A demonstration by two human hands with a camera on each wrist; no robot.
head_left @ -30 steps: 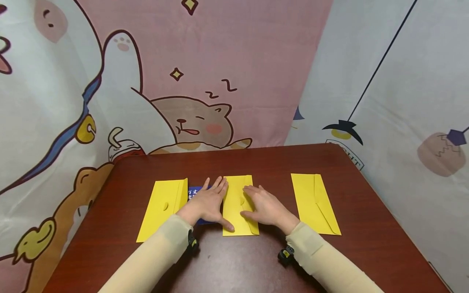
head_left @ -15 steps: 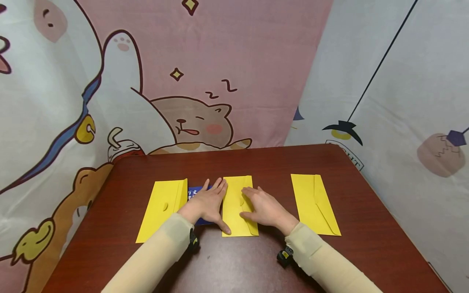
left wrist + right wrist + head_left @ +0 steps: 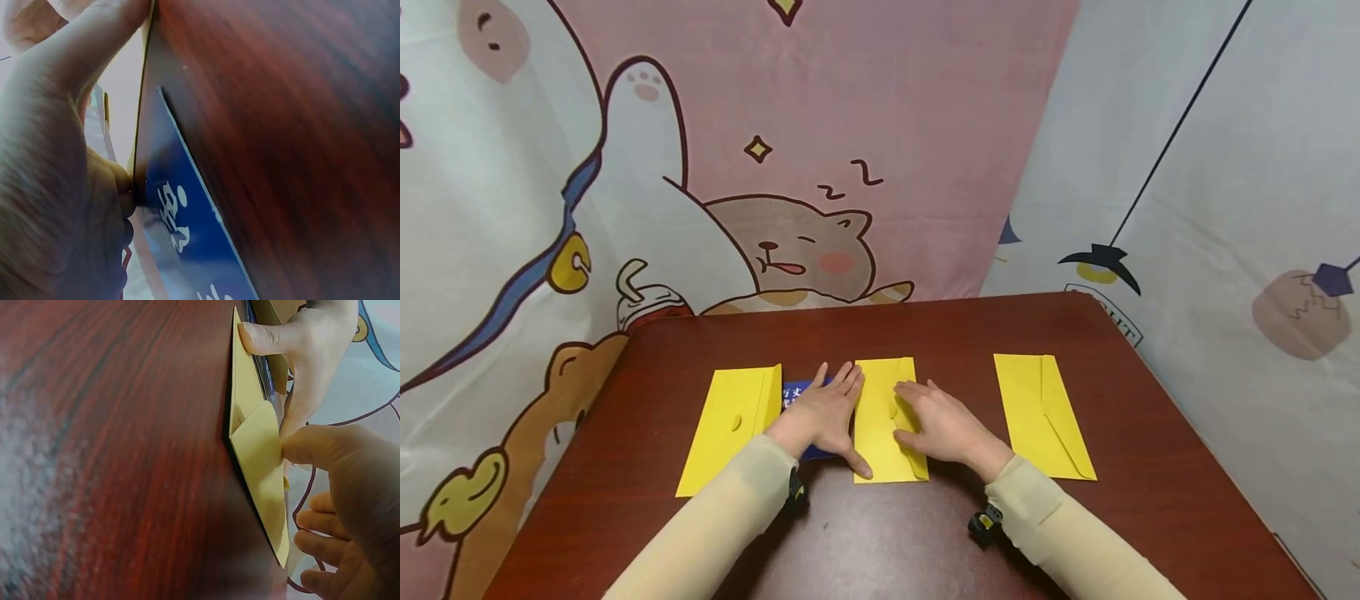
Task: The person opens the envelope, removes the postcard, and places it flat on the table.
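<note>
A yellow envelope (image 3: pixel 874 446) lies in the middle of the table between the two hands, its flap side up. My left hand (image 3: pixel 827 417) is spread, with the thumb and fingertips resting along the envelope's left edge. Over its right side reaches my right hand (image 3: pixel 946 423), thumb and fingers apart. In the right wrist view the right thumb (image 3: pixel 309 444) touches the flap (image 3: pixel 259 450), which stands slightly raised near its lower end. Partly under the left hand lies a flat blue item with white characters (image 3: pixel 178 206); much of it is hidden in the head view.
A second yellow envelope (image 3: pixel 718 442) lies to the left, beside the blue item. Another yellow envelope (image 3: pixel 1026 408) is on the right, also with its seam side up. The dark red table (image 3: pixel 880 550) ends at a cartoon-printed cloth (image 3: pixel 940 150) behind.
Both hands stay nearly in place on the middle envelope. The left thumb has slid slightly left, and the head view has shifted a little.
</note>
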